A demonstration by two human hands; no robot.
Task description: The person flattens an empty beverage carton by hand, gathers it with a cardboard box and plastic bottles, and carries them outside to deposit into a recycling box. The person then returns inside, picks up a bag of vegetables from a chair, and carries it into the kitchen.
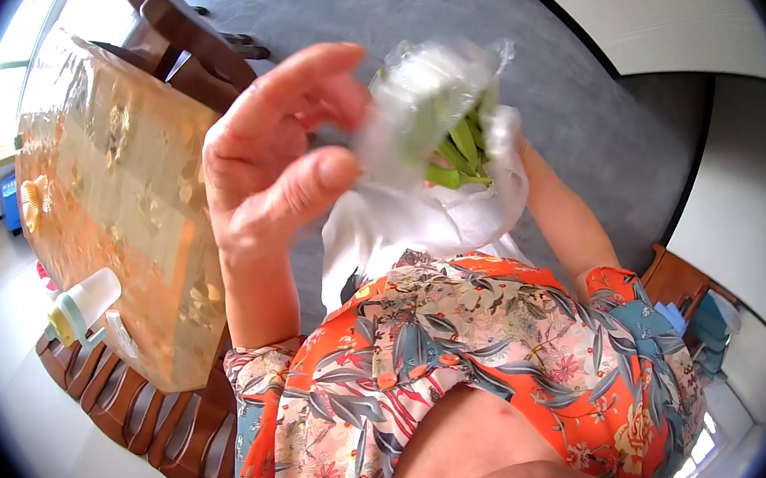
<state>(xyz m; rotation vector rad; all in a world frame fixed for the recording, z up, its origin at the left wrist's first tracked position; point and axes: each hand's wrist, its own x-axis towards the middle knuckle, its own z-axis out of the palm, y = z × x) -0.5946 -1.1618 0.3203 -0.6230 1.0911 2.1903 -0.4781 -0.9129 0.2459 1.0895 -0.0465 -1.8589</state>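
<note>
A clear plastic bag (pixel 393 142) with long, flat green vegetables (pixel 461 146) in it is held up in front of my body. My left hand (pixel 288 147) is raised at the bag's left side, thumb and fingers curved and apart. Its fingertips are blurred close to the plastic, and I cannot tell whether they touch it. My right forearm (pixel 568 223) reaches up to the bag's right side. There my right hand (pixel 523 143) grips the bag, its fingers mostly hidden by the plastic and the greens. White crumpled plastic (pixel 490 216) hangs below the greens.
On the left stands a table (pixel 156 295) under a clear, shiny cover. A bottle with a pale lid (pixel 84 306) lies on it near a small white packet (pixel 123 335). Wooden chairs (pixel 157 418) line the table. White cabinets (pixel 654 6) are on the right, above a grey floor (pixel 309 13).
</note>
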